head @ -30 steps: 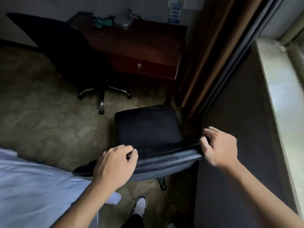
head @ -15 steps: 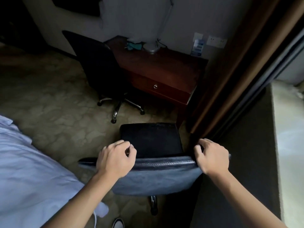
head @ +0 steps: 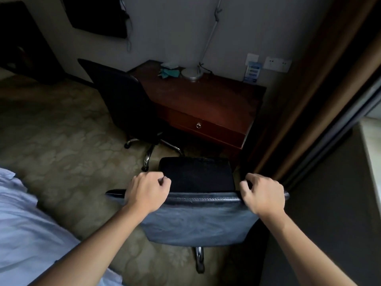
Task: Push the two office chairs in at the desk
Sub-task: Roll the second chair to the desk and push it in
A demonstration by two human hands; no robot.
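both hands on the near chair (head: 198, 219) backrest top: left hand (head: 147, 190) and right hand (head: 263, 195) w/ fingers (head: 162, 180) curled tight over the padded edge. chair sits just short of the counter (head: 206, 100), seat facing the drawer. far chair (head: 125, 102) is at the counter's left side, angled. looks like it rolls easy on castors but carpet (head: 61, 131) will drag; padding is soft, so grip high at both corners to keep it from swiveling.

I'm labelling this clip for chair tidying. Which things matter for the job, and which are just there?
Part of the job:
near chair, gripped by left hand and right hand
far chair
desk

Just there:
lamp base
teal cloth
bed sheet
curtain
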